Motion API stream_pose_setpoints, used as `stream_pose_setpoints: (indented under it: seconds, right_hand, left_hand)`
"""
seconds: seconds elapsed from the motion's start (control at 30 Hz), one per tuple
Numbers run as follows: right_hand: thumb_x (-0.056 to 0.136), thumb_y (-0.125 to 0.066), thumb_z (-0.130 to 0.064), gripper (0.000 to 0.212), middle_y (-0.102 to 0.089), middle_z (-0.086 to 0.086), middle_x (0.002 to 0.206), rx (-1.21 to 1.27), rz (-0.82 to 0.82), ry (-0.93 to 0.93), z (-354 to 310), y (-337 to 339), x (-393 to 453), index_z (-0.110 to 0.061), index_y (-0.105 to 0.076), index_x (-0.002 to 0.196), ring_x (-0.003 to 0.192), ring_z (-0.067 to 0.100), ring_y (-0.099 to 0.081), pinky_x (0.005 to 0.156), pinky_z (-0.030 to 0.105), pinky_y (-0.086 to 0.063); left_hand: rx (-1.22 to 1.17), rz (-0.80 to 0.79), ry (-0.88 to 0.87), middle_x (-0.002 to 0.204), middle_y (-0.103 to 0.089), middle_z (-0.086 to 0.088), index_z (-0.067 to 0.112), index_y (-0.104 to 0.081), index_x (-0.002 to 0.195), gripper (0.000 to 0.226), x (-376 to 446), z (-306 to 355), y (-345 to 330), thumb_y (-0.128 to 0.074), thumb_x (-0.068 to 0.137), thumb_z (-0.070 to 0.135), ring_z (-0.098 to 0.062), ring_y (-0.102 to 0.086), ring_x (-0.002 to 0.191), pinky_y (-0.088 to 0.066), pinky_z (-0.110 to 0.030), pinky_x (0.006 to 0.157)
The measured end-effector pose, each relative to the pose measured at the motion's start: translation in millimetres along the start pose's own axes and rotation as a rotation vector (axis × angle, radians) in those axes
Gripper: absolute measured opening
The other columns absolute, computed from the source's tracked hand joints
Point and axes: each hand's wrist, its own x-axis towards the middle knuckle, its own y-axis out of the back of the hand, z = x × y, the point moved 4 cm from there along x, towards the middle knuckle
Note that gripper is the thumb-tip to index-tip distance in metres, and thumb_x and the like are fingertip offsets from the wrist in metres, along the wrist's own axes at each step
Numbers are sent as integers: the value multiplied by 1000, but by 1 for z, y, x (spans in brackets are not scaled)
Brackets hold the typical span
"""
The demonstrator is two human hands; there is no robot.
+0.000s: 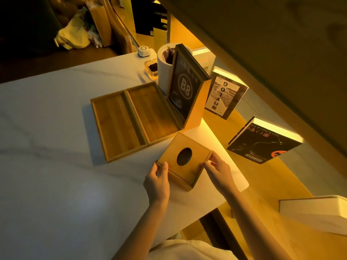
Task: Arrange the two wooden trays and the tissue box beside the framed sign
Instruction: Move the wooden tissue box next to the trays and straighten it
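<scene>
- The pale bench (56, 128) is mostly bare on the left, so everything is getting lined up toward the lit right edge, where the sign stands.
- The two wooden trays sit flat, side by side with their long edges touching: left tray (117, 126), then right tray (152, 111). The right one is butted up against the base of the framed sign (185, 89), which I'd guess is the reference line for the whole row.
- The sign leans back on its wooden stand with a white cylinder (163, 70) behind it. I can't really tell what's inside that; it's too dim.
- The tissue box (185, 162) is on the bench just in front of the trays' near end and the sign, turned a bit askew to them. The oval slot faces up and looks empty.
- Left hand (157, 182) pinches the box's near-left corner, thumb on top and fingers down the side.
- Right hand (218, 170) grips the far-right corner the same way. Holding opposite corners makes sense for twisting the box square, so I reckon that's the step underway.
- Trays look done; the box seems to be the last piece.
- The books (262, 141) on the shelf to the right aren't part of this.
</scene>
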Motion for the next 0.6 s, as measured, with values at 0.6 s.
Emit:
stream_pose_setpoints:
  seconds: [0.6]
  right_hand:
    - [88,-55,-23,33,-56,9,127,275,137,-60,22,1,-6,-16,-51,120,121,27,-49,103,50,-42]
  left_hand:
    - [110,-295,-93,153,-20,-10,15,-1,142,66,-2,7,-8,-42,92,26,-28,-28,137,-35,-27,102]
